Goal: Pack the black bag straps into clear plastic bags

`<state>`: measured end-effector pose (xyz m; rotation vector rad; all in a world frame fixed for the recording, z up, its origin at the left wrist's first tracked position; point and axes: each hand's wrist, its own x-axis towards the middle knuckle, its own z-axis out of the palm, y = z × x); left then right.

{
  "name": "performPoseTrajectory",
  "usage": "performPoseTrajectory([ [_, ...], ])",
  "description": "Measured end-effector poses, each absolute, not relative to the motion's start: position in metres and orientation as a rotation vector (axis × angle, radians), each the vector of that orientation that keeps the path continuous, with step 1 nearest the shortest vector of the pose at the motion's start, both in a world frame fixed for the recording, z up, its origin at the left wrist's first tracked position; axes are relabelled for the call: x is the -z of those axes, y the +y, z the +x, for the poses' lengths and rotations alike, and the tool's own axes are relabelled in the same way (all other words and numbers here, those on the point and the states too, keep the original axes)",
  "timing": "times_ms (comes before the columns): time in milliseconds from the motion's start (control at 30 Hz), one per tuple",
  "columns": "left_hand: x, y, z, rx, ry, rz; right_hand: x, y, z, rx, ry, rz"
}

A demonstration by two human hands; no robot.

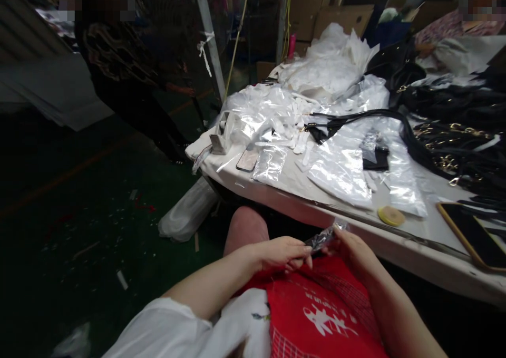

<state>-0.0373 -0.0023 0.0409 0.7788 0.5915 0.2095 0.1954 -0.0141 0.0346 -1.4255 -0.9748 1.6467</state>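
Both hands meet over my lap, just below the front edge of the white-covered table [395,242]. My left hand [282,253] pinches one end of a small clear plastic packet [324,236]. My right hand [353,252] holds the packet's other end with curled fingers. A red cloth with white print [320,310] lies across my lap under both hands.
Clear plastic bags [340,168], white strips, a roll of tape [390,215], two phones [474,235] [247,160] and black bags with gold chains [454,131] cover the table. A person [130,68] stands at the left on the dark green floor; another is at the far right. A white sack [187,210] lies below the table's corner.
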Motion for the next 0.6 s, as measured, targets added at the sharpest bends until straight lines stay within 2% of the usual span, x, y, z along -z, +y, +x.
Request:
performPoseTrajectory([
  [100, -0.063, 0.000, -0.043, -0.275, 0.543, 0.734, -0.039, -0.008, 0.213, -1.394, -1.243, -1.528],
  [200, -0.088, 0.004, -0.039, -0.350, 0.470, 0.694, -0.045, -0.008, 0.199, -1.112, -1.569, -1.413],
  [233, -0.095, 0.008, -0.035, -0.409, 0.461, 0.685, -0.047, -0.011, 0.186, -1.173, -1.659, -1.353],
  [300, -0.102, 0.019, -0.029, -0.636, 0.501, 0.696, -0.051, -0.022, 0.156, -1.543, -1.717, -1.227],
  [400, -0.101, 0.043, -0.026, -1.159, 0.765, 0.933, -0.066, -0.041, 0.121, -1.985, -1.643, -1.044],
  [500, -0.093, 0.053, -0.034, -1.337, 1.053, 1.508, -0.089, -0.044, 0.126, -1.952, -1.578, -0.926],
  [600, -0.090, 0.036, -0.040, -1.024, 0.969, 1.985, -0.103, -0.014, 0.160, -1.727, -1.492, -0.994],
])
